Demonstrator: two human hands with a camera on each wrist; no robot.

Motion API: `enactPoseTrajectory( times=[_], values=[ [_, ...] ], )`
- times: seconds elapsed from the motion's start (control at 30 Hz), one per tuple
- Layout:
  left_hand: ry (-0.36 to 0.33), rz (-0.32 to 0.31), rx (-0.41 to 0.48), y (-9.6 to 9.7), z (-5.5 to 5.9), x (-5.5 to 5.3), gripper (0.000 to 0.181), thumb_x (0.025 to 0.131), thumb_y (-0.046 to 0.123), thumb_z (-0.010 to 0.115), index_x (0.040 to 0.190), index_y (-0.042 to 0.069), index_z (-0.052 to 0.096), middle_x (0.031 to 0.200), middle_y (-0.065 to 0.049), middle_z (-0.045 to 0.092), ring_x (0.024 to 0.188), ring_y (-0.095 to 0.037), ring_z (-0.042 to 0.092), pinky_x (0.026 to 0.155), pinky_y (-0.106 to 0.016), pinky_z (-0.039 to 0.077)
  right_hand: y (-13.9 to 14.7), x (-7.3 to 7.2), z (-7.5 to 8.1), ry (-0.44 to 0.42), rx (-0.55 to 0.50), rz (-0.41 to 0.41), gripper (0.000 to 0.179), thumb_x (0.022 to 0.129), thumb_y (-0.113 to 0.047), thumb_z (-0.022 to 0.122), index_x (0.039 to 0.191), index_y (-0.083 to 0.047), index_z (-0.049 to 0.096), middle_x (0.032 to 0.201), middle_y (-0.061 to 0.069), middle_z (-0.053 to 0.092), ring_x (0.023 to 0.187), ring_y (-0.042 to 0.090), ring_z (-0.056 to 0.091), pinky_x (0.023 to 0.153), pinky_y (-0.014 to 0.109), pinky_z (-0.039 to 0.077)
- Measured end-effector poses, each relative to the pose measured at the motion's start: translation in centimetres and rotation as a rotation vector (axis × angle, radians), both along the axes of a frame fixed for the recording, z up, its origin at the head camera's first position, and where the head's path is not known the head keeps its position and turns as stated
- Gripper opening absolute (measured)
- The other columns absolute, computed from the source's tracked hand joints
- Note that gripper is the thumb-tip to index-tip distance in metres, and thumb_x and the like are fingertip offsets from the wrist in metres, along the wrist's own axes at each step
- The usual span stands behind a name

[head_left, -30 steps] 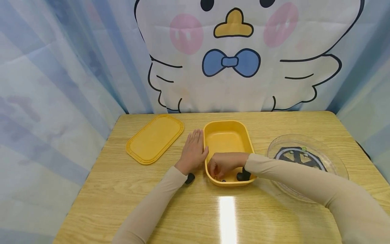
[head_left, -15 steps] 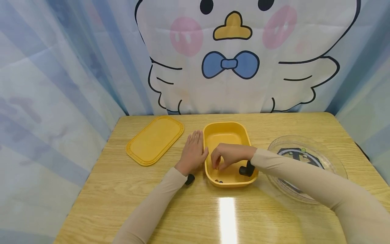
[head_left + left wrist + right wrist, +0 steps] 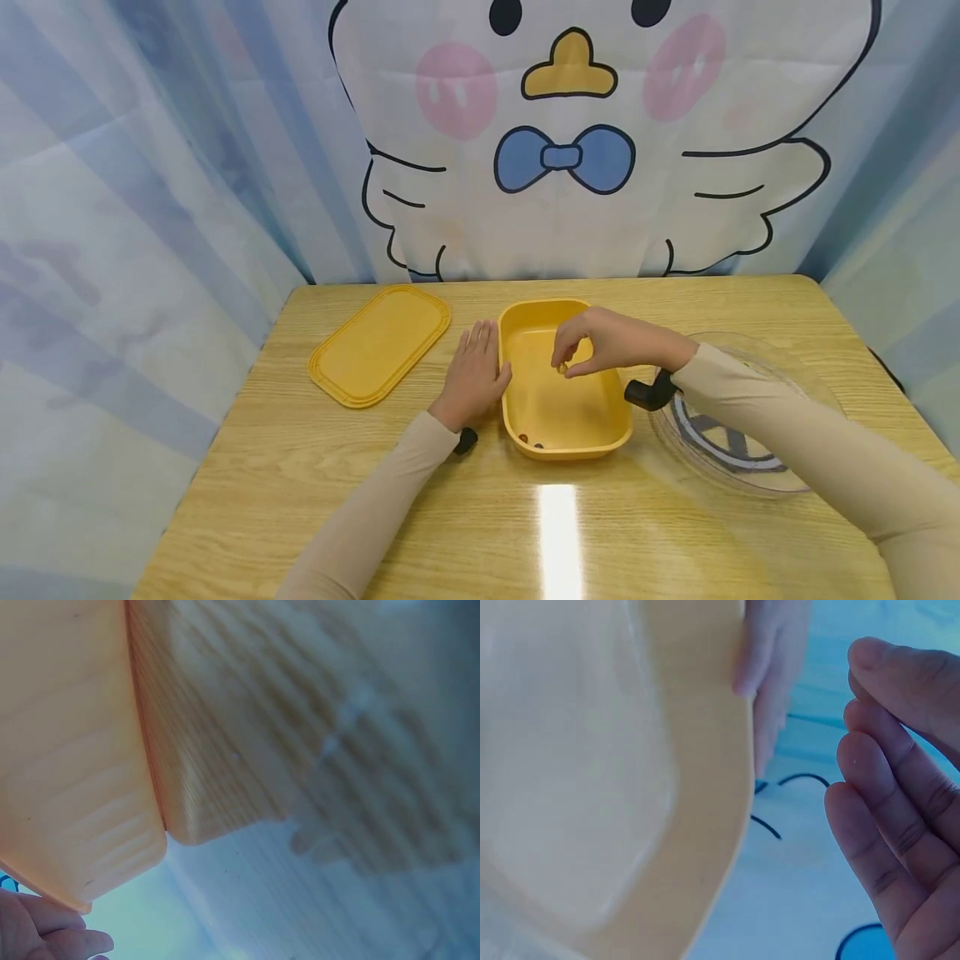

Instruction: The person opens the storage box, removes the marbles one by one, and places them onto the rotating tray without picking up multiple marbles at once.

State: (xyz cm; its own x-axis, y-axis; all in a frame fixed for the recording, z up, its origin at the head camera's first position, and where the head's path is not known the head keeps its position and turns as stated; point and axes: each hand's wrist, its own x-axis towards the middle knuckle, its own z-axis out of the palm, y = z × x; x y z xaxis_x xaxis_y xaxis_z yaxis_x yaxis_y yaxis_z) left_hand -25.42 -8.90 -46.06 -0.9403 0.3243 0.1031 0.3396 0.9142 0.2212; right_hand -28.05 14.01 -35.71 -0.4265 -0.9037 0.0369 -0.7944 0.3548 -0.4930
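Over the yellow plastic box (image 3: pixel 558 408), my right hand (image 3: pixel 611 337) pinches a tiny yellowish bead-like piece (image 3: pixel 562 367) between thumb and fingertips. In the right wrist view that hand's fingers (image 3: pixel 855 817) show, but the piece is hidden. My left hand (image 3: pixel 472 375) rests with straight fingers against the outside of the box's left wall. Two small round bead-like pieces, one brown (image 3: pixel 523 438) and one dark (image 3: pixel 538 447), lie in the box's near left corner.
A flat yellow lid (image 3: pixel 378 346) lies on the wooden table (image 3: pixel 285 467) left of the box. Right of it stands a clear round dish (image 3: pixel 750 483), partly under my right forearm, with a dark wheel-like pattern inside. A curtain (image 3: pixel 570 225) hangs behind the table.
My right hand has risen from the box's near left corner and moved away and to the right, carrying the tiny yellowish piece. My left hand stays against the box.
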Motion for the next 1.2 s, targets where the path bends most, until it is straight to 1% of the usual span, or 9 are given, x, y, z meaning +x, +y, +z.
enactPoseTrajectory(
  times=[0.17, 0.27, 0.47, 0.57, 0.63, 0.73, 0.83, 1.03, 1.2],
  values=[
    [-0.018, -0.002, 0.013, 0.1, 0.0, 0.1, 0.065, 0.099, 0.03, 0.041, 0.149, -0.003, 0.015, 0.155, -0.021, 0.02, 0.146, -0.03, 0.015, 0.12, -0.043, 0.011, 2.3, 0.3, 1.0, 0.071, -0.03, -0.07, 0.015, 0.077, -0.015, 0.076, 0.091, -0.019, 0.074, 0.089, -0.007, 0.069, 0.078, 0.005, 0.061, 0.072, 0.023, 0.054],
    [-0.018, -0.001, 0.02, 0.1, 0.0, 0.1, 0.066, 0.099, 0.03, 0.041, 0.149, -0.004, 0.015, 0.154, -0.021, 0.021, 0.146, -0.03, 0.015, 0.12, -0.043, 0.011, 3.8, 0.6, 1.4, 0.107, -0.053, -0.112, 0.016, 0.077, -0.013, 0.076, 0.091, -0.02, 0.074, 0.09, -0.007, 0.069, 0.078, 0.007, 0.061, 0.071, 0.023, 0.054],
    [-0.021, -0.003, 0.033, 0.1, -0.1, 0.2, 0.066, 0.099, 0.03, 0.041, 0.149, -0.004, 0.015, 0.155, -0.022, 0.019, 0.146, -0.031, 0.015, 0.12, -0.043, 0.011, 7.3, 1.5, 1.5, 0.199, -0.092, -0.237, 0.022, 0.073, -0.009, 0.079, 0.089, -0.023, 0.074, 0.088, -0.012, 0.069, 0.076, 0.001, 0.06, 0.069, 0.021, 0.054],
    [-0.032, 0.003, 0.036, 0.0, -0.1, 0.2, 0.066, 0.099, 0.031, 0.04, 0.149, -0.004, 0.014, 0.155, -0.021, 0.018, 0.146, -0.03, 0.013, 0.12, -0.043, 0.01, 9.2, 2.0, 1.3, 0.244, -0.091, -0.299, 0.022, 0.073, -0.008, 0.079, 0.087, -0.024, 0.074, 0.087, -0.013, 0.069, 0.075, 0.0, 0.06, 0.067, 0.02, 0.053],
    [-0.037, 0.005, 0.032, 0.0, -0.1, 0.2, 0.066, 0.099, 0.031, 0.04, 0.149, -0.003, 0.013, 0.156, -0.021, 0.017, 0.147, -0.03, 0.012, 0.12, -0.043, 0.009, 10.4, 2.4, 1.0, 0.256, -0.077, -0.346, 0.022, 0.073, -0.008, 0.078, 0.086, -0.024, 0.073, 0.086, -0.013, 0.069, 0.075, 0.0, 0.061, 0.066, 0.02, 0.053],
    [-0.034, 0.003, 0.027, 0.0, -0.2, 0.1, 0.066, 0.099, 0.031, 0.04, 0.149, -0.003, 0.013, 0.156, -0.021, 0.017, 0.146, -0.03, 0.013, 0.12, -0.043, 0.009, 12.4, 2.8, 0.3, 0.245, -0.049, -0.419, 0.022, 0.073, -0.008, 0.078, 0.086, -0.025, 0.073, 0.086, -0.013, 0.069, 0.075, -0.001, 0.061, 0.066, 0.023, 0.054],
    [-0.034, 0.0, 0.032, 0.0, -0.2, 0.0, 0.066, 0.099, 0.031, 0.04, 0.149, -0.003, 0.013, 0.156, -0.021, 0.017, 0.147, -0.03, 0.012, 0.12, -0.043, 0.009, 14.1, 3.0, -0.7, 0.199, -0.029, -0.487, 0.021, 0.075, -0.007, 0.076, 0.088, -0.023, 0.073, 0.087, -0.009, 0.07, 0.075, -0.003, 0.061, 0.066, 0.026, 0.054],
    [-0.039, 0.0, 0.041, 0.0, -0.1, 0.0, 0.066, 0.099, 0.031, 0.04, 0.149, -0.003, 0.012, 0.156, -0.02, 0.017, 0.147, -0.029, 0.011, 0.12, -0.043, 0.009, 16.5, 2.9, -3.0, 0.147, -0.015, -0.599, 0.018, 0.077, -0.007, 0.075, 0.091, -0.018, 0.074, 0.087, -0.006, 0.071, 0.075, -0.005, 0.06, 0.068, 0.025, 0.054],
    [-0.035, 0.0, 0.031, 0.1, -0.2, -0.1, 0.066, 0.099, 0.031, 0.04, 0.149, -0.003, 0.013, 0.156, -0.02, 0.017, 0.147, -0.029, 0.011, 0.12, -0.043, 0.009, 17.3, 2.2, -4.9, 0.079, -0.018, -0.625, 0.013, 0.079, -0.012, 0.073, 0.093, -0.013, 0.074, 0.088, -0.004, 0.071, 0.076, -0.001, 0.061, 0.069, 0.028, 0.054]
  ],
)
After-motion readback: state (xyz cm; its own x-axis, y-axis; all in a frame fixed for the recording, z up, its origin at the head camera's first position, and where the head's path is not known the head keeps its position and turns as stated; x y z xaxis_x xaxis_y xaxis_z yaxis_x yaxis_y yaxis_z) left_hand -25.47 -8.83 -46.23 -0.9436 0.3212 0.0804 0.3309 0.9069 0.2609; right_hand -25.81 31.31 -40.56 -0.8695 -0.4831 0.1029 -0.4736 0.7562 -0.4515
